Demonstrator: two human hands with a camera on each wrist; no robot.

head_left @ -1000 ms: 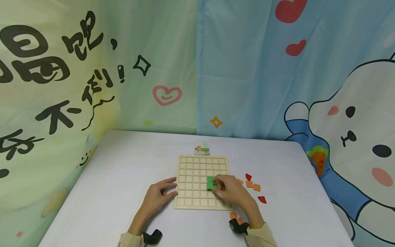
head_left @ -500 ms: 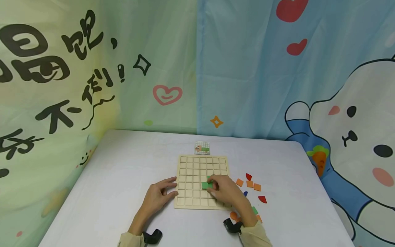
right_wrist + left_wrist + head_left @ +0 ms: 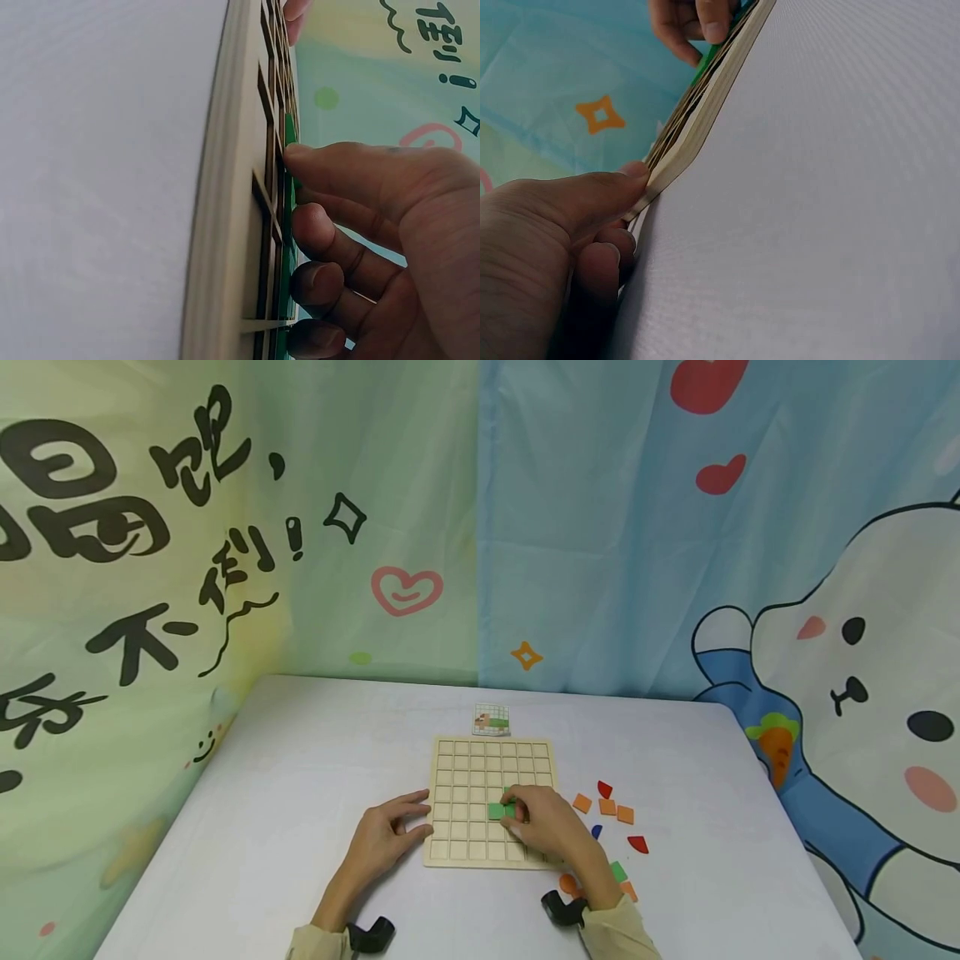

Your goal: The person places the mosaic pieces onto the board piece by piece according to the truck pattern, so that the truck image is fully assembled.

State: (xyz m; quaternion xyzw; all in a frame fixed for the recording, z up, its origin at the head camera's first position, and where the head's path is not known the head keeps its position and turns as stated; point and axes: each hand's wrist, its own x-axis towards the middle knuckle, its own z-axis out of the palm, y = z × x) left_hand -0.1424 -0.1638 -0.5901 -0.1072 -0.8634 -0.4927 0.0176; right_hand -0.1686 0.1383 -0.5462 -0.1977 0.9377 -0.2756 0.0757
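My left hand touches the left edge of a wooden grid board; its thumb rests on the rim near the front corner, with other fingers farther along. Over the board's right half, my right hand pinches a flat green tile lying on the grid. In the right wrist view, thumb and index fingertip touch the green strip at the board's surface. More green shows behind the right fingers, which partly hide these tiles.
A small picture card lies beyond the board. To the right are orange squares, red pieces, a blue piece, a green tile and an orange round, some partly behind the right forearm.
My right hand has shifted slightly left across the board, and green now shows one cell farther left on the grid. The left hand has stayed at the board's edge.
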